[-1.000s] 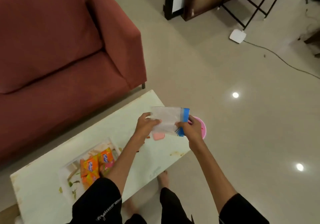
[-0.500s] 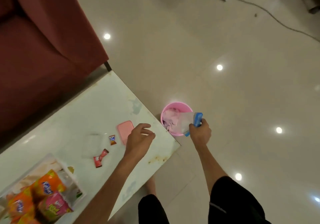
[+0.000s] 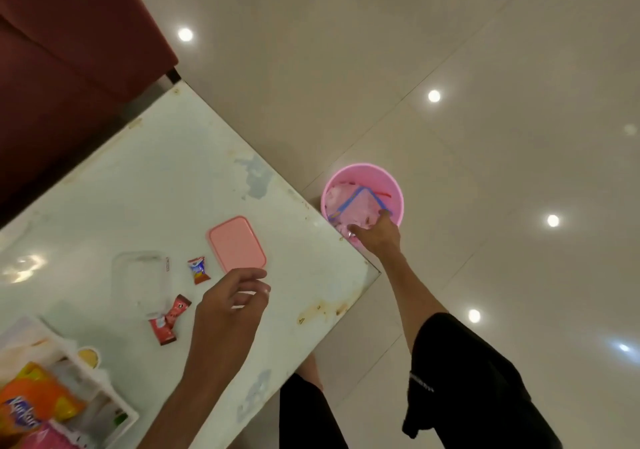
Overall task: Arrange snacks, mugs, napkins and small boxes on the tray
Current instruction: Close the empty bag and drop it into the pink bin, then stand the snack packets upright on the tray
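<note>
My right hand (image 3: 377, 237) reaches down into a pink bin (image 3: 363, 168) on the floor beside the table corner, fingers pinched on a clear plastic bag with a blue zip strip (image 3: 360, 206) that lies inside it. My left hand (image 3: 228, 306) hovers over the white table (image 3: 173, 178) with loosely curled fingers and holds nothing. Just beyond it lies a pink lid (image 3: 237, 243). A white tray (image 3: 121, 417) at the lower left holds an orange snack packet (image 3: 34, 403) and a pink one (image 3: 38, 438).
On the table lie a clear lidless box (image 3: 138, 275), a blue-and-orange candy (image 3: 198, 270) and two red candies (image 3: 178, 308). A small yellow cup (image 3: 88, 356) sits by the tray. A red sofa (image 3: 69, 50) stands behind the table. Tiled floor extends to the right.
Both hands held the bag over the table a second ago. My right hand then carried it to the pink bin and lowered it inside; my left hand let go and stayed over the table.
</note>
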